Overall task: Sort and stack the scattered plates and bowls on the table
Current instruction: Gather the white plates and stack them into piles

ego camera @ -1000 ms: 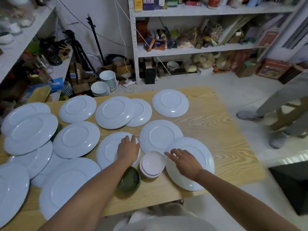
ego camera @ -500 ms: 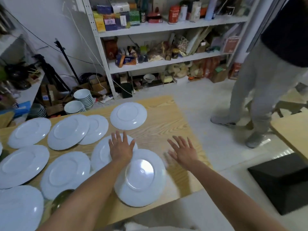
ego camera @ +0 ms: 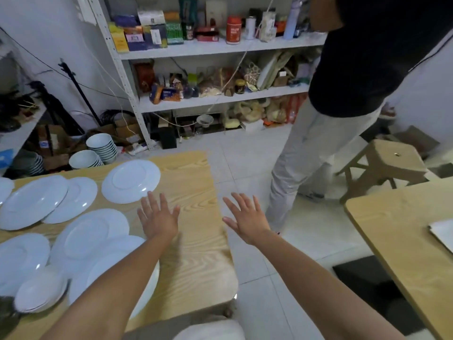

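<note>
Spreading its fingers wide and holding nothing, the left hand (ego camera: 158, 218) is over bare wood near the table's (ego camera: 196, 261) right edge. The right hand (ego camera: 247, 220), equally splayed and empty, is past that edge, above the floor. White plates (ego camera: 131, 180) lie scattered toward the left edge.

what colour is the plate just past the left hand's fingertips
Plain white, no pattern; the plate beyond the left hand shows best in the head view.

Labels on the shelf boxes (ego camera: 152, 33) are too blurred to read.
</note>
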The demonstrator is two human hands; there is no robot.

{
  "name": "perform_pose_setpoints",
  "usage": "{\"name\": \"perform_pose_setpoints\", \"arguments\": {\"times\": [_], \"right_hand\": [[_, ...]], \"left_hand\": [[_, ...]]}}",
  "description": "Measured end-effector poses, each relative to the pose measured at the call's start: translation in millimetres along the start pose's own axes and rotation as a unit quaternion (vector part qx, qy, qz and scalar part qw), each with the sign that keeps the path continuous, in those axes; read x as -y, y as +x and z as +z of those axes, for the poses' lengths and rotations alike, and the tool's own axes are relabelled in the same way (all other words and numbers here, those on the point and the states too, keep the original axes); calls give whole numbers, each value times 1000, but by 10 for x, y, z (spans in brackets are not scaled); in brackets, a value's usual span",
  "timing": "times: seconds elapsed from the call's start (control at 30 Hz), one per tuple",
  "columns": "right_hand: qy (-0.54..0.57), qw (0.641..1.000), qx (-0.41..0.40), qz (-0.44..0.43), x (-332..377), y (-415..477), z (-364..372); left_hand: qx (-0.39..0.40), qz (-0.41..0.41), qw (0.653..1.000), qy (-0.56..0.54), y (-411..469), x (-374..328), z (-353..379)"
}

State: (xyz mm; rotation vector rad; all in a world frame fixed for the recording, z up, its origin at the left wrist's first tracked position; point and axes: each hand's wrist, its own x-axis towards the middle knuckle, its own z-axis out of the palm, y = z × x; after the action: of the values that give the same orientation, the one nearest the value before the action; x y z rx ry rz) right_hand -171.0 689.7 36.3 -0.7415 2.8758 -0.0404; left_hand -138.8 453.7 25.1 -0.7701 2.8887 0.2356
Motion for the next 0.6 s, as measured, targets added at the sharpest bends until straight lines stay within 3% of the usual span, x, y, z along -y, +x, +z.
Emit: {"name": "perform_pose_setpoints", "arguments": {"times": [0.4, 0.6], "right_hand": [[-20, 996, -9, -88, -885, 1015, -350], [-42, 990, -10, -133, -1034, 1618, -650]], "left_hand": [[-10, -86, 995, -51, 731, -712, 207], [-60, -125, 989, -54, 1007, -889, -32]]}}
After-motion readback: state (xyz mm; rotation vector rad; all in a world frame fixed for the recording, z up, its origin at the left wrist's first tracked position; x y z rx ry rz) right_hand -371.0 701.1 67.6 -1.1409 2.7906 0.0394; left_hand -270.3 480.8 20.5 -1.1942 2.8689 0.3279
